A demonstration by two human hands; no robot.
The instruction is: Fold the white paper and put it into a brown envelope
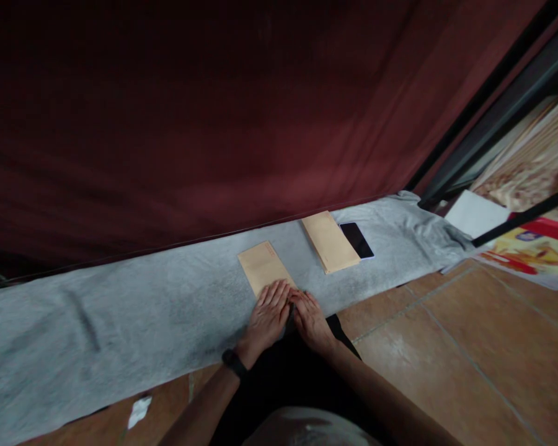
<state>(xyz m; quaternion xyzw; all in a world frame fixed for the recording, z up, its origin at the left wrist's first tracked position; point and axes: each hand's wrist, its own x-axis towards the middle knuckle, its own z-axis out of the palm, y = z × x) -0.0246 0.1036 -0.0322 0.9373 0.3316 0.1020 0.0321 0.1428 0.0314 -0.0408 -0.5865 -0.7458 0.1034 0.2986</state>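
A tan paper envelope [263, 265] lies on the grey cloth right in front of me, with small reddish print near its far end. My left hand [268, 313] rests flat over its near end, fingers stretched forward and the palm down. Beside it, my right hand [312, 321] has its fingers bent together at the envelope's near right corner, touching the left hand. The near edge of the paper is hidden under both hands. Further right sits a stack of similar envelopes [331, 241], overlapping the edge of a dark-screened phone [357, 240].
The long, narrow surface is covered by a wrinkled grey cloth [134, 310]. A dark red curtain-like sheet [242, 136] rises behind it. At right are a dark metal frame [483, 139], a white box [477, 214] and colourful packaging [534, 251]. White paper [139, 411] lies on the tiled floor.
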